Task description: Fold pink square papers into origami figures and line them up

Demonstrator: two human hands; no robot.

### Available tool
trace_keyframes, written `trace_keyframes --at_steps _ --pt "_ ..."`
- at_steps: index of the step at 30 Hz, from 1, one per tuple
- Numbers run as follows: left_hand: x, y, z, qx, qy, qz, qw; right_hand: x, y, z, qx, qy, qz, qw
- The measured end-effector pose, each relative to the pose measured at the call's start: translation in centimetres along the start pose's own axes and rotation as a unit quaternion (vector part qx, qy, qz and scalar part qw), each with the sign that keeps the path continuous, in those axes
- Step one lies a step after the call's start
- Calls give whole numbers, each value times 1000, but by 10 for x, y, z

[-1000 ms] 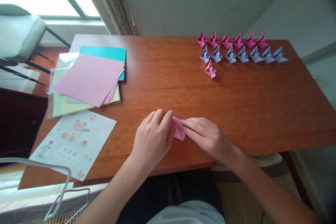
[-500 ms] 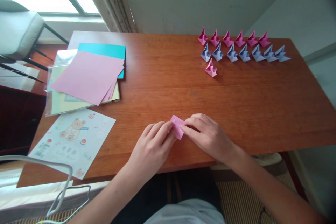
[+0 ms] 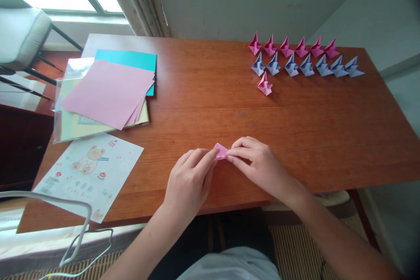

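Observation:
A small folded pink paper piece (image 3: pixel 221 151) lies near the front edge of the wooden table (image 3: pixel 203 96). My left hand (image 3: pixel 188 181) pinches its left side with closed fingers. My right hand (image 3: pixel 257 164) pinches its right side, fingers pressed together. Most of the piece is hidden by my fingertips.
Several folded pink figures (image 3: pixel 292 47) and blue figures (image 3: pixel 306 66) stand in two rows at the back right, with one lone pink figure (image 3: pixel 264 85) in front. A stack of coloured sheets (image 3: pixel 108 92) and a bear-printed sheet (image 3: pixel 88 175) lie at the left. A chair (image 3: pixel 19 35) stands beyond the table.
The pink piece now shows smaller and flatter between my fingers than before. Both hands have shifted slightly away from the table edge.

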State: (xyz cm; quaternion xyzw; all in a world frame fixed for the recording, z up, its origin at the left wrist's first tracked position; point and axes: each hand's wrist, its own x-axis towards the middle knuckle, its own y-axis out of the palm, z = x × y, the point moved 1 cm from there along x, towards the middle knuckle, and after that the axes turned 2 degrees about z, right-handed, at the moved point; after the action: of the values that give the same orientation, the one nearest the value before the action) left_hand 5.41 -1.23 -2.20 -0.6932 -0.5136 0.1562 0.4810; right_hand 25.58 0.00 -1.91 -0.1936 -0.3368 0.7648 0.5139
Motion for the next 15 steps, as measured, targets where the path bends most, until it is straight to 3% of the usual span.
trace_keyframes --at_steps 8,15 --pt "8 1 -6 31 -63 -10 997 13 -1 8 -4 82 -9 997" --pt "11 1 -5 0 -82 -24 996 12 5 6 -18 90 -27 995"
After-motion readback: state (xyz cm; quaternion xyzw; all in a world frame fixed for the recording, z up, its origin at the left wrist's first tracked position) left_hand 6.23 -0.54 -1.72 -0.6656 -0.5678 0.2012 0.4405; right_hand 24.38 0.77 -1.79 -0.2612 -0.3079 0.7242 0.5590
